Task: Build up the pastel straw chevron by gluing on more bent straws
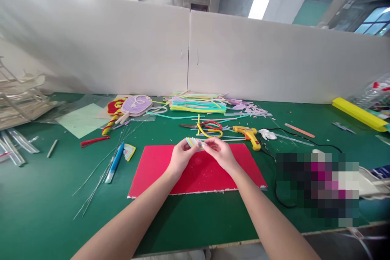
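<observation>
Both of my hands meet above a red board (158, 170) on the green table. My left hand (180, 157) and my right hand (219, 153) pinch a small bent bundle of pastel pipe cleaners (195, 142) between their fingertips. The bundle is striped in pale blue, pink and yellow. A yellow glue gun (250, 134) lies just right of my right hand. A matching small striped piece (129, 151) lies left of the board beside a blue pen (115, 163).
A heap of coloured pipe cleaners (197, 103) and a lilac plush shape (136, 105) lie at the back. Thin wires (97, 174) fan out at left. Scissors (210, 125), a black cord (307, 141) and a yellow box (359, 113) sit right. White partition behind.
</observation>
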Tool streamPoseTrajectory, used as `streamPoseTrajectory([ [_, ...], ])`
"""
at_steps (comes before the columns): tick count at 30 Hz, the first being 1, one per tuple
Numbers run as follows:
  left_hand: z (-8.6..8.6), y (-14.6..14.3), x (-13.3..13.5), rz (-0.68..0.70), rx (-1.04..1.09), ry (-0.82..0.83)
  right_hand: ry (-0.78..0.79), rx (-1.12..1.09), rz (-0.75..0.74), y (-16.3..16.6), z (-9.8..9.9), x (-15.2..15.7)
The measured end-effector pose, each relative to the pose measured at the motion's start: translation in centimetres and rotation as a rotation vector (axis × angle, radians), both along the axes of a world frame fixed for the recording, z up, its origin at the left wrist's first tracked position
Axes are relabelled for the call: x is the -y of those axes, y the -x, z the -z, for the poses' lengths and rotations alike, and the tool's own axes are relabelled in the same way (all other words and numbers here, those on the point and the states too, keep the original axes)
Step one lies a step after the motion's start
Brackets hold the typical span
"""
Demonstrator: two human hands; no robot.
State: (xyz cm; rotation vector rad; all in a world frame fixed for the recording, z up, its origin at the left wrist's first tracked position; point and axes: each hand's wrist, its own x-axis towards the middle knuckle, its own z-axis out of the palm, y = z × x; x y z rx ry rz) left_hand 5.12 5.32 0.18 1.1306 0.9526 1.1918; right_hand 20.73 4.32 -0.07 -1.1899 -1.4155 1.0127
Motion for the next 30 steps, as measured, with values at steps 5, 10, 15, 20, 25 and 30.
streamPoseTrajectory([
  [5, -0.14, -0.18, 0.16, 0.030, -0.039, -0.011, -0.030, 0.019, 0.014, -0.24, -0.24, -0.03],
  [10, -0.09, 0.04, 0.13, -0.013, -0.079, -0.008, -0.034, 0.050, 0.017, -0.24, -0.20, 0.01],
  [15, 0.15, 0.19, 0.10, -0.030, -0.112, -0.009, -0.048, 0.057, 0.009, -0.21, -0.23, 0.10],
  [20, 0.29, 0.27, 0.05, -0.038, -0.134, -0.029, -0.041, 0.058, 0.006, -0.06, -0.42, 0.19],
  [25, 0.28, 0.30, -0.02, -0.031, -0.161, -0.055, -0.033, 0.043, 0.003, 0.00, -0.43, 0.23],
  [30, 0.25, 0.28, -0.11, -0.025, -0.190, -0.067, -0.044, 0.064, 0.006, -0.18, -0.38, 0.16],
])
